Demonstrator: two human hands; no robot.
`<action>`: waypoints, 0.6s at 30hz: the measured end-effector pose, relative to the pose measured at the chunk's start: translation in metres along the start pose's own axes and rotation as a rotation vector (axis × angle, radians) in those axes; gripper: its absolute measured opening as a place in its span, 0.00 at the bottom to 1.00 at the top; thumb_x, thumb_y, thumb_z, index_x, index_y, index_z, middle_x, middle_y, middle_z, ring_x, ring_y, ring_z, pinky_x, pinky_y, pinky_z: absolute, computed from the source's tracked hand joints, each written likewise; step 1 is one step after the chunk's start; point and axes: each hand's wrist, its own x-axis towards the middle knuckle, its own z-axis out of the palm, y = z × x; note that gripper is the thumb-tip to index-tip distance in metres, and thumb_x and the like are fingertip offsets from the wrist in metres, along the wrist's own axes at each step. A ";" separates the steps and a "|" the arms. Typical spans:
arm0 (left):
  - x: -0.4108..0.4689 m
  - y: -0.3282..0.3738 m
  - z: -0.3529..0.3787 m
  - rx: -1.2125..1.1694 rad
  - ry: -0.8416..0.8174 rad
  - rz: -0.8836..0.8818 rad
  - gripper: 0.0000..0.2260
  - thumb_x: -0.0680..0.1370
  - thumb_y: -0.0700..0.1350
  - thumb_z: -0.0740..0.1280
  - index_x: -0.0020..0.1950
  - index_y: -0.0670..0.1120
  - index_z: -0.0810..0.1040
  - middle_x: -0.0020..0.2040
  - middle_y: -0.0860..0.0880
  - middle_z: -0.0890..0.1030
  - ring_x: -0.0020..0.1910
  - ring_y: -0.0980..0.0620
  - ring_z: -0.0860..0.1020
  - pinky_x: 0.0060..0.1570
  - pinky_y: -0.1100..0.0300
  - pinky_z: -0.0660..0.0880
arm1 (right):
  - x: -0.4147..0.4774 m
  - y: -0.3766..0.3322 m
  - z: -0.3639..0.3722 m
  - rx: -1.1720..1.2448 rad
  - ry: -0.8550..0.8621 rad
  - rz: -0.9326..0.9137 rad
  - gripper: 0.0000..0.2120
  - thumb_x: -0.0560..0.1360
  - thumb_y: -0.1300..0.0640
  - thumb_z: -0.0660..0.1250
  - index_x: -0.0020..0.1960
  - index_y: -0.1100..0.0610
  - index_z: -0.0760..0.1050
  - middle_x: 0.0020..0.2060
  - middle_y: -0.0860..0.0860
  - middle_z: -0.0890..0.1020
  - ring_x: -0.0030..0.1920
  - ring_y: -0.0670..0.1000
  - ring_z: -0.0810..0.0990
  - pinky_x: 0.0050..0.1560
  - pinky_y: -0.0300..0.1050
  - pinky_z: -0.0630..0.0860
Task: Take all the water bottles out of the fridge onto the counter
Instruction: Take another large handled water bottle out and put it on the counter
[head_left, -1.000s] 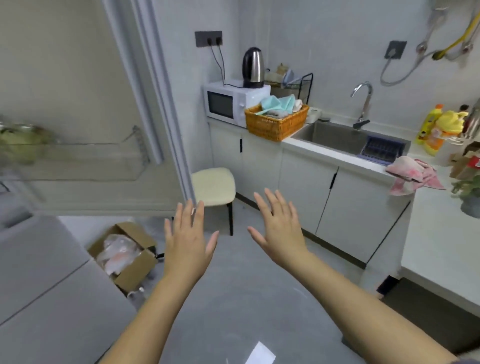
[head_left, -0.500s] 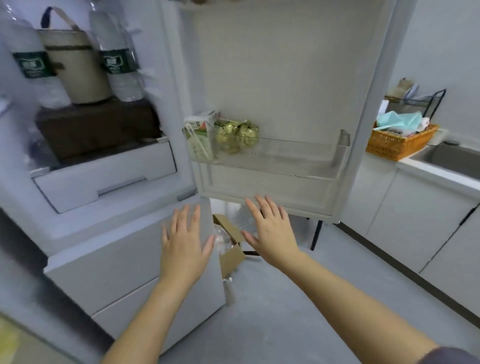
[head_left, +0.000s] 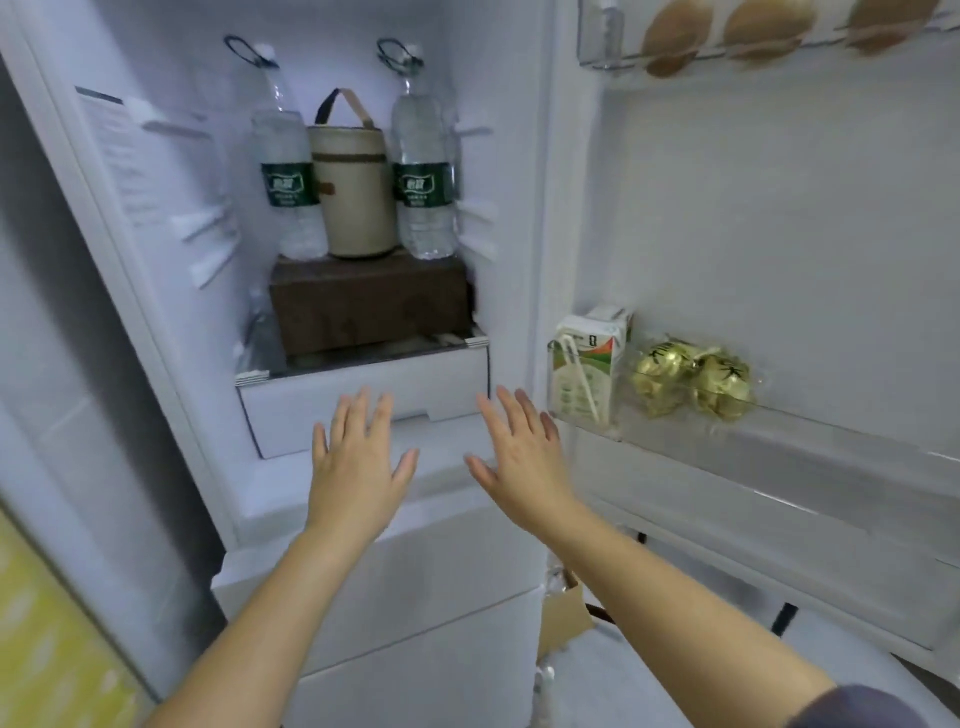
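Fridge (head_left: 156, 291) door is open. Two water bottles are inside, both upright on top of a brown box (head_left: 369, 301) that sits on the shelf above the white drawer (head_left: 363, 410).

- left bottle (head_left: 288, 176): green label, at the left end of the box top
- right bottle (head_left: 423, 176): same label, at the right end, close to the right inner wall
- a beige round bag (head_left: 353, 192) with a strap handle stands between them, just beside both

There is something clear in the gap left of the brown box, low against the wall (head_left: 258, 332). Might be a third bottle, but it's too blurred to tell.

Hands:
- left hand (head_left: 358, 467): fingers straight and spread, back of the hand to the camera, holding nothing
- right hand (head_left: 519, 457): same, flat and empty, thumb pointing inward

Both are raised in front of the drawer, side by side and apart, well below the bottles and touching nothing.

Door side: the shelf (head_left: 779, 431) holds a drink carton (head_left: 587, 364) with a straw on its side, and next to it two gold-wrapped lumps (head_left: 691, 376). The rack at the top of the door holds eggs (head_left: 675, 31). On the floor under the door is an open cardboard box (head_left: 563, 618).
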 end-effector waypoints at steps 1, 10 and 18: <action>0.014 -0.008 -0.001 0.010 0.015 -0.017 0.31 0.80 0.56 0.59 0.79 0.46 0.53 0.79 0.45 0.52 0.78 0.44 0.48 0.74 0.43 0.49 | 0.021 -0.006 0.003 0.016 0.004 -0.013 0.33 0.81 0.43 0.57 0.80 0.50 0.45 0.80 0.52 0.48 0.80 0.55 0.44 0.77 0.57 0.48; 0.124 -0.071 -0.008 -0.092 0.074 -0.105 0.27 0.80 0.50 0.63 0.77 0.45 0.62 0.77 0.45 0.61 0.77 0.45 0.57 0.73 0.46 0.58 | 0.185 -0.047 0.021 0.021 -0.082 -0.073 0.34 0.82 0.43 0.55 0.80 0.48 0.41 0.80 0.51 0.43 0.79 0.57 0.39 0.76 0.65 0.46; 0.262 -0.134 -0.022 -0.256 0.149 -0.290 0.24 0.81 0.52 0.61 0.75 0.45 0.64 0.73 0.45 0.66 0.71 0.44 0.66 0.65 0.46 0.68 | 0.309 -0.046 0.003 -0.064 -0.180 -0.040 0.33 0.81 0.36 0.48 0.80 0.44 0.38 0.79 0.51 0.39 0.78 0.59 0.34 0.75 0.67 0.40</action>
